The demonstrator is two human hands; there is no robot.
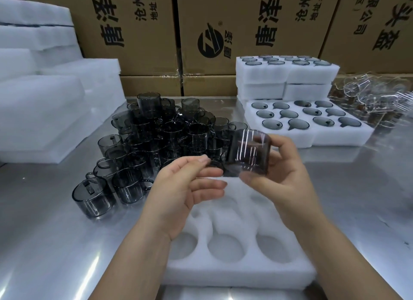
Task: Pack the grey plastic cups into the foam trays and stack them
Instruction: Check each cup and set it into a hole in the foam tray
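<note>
My right hand (282, 172) grips a grey see-through cup (248, 152), tilted on its side above the far end of a white foam tray (243, 270). That tray lies in front of me with round pockets showing no cups. My left hand (185, 188) is beside the cup, palm up; its thumb and forefinger pinch the cup's handle side, fingers below relaxed. A heap of grey cups (156, 139) stands on the steel table to the left.
A filled foam tray (312, 134) lies at the right, behind it a stack of filled trays (286, 78). Blank foam sheets (44, 112) are piled at the left. Cardboard boxes (201, 31) line the back. Clear plastic scraps (375, 98) lie far right.
</note>
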